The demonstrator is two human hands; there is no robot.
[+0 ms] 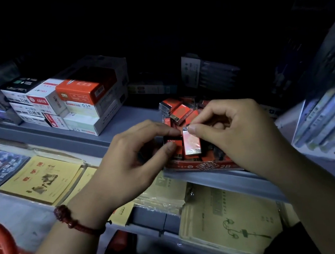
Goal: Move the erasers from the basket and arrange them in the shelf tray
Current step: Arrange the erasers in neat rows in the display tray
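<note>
Erasers (178, 111) lie heaped at the back of the tray (204, 167), past both hands. Nearest, at the lower left, curves the rim of a red basket (1, 250); what it holds is out of view. A red bead bracelet (75, 223) circles the left wrist. Yellow notebooks (41, 178) lie on the lower shelf under that arm.

The left hand (136, 151) has its grip closed, thumb and forefinger pinching a dark eraser (171, 141) over the tray. The right hand (232, 132) has its grip pinched on the top end of a shiny eraser (192, 144), which stands upright just beside the dark one. The tray's red front reads "2B", and 1 wrapper in the heap behind also shows "2B".

Farther left on the same shelf, white and orange boxes (84, 98) are stacked; 2 of them read "0.5".
</note>
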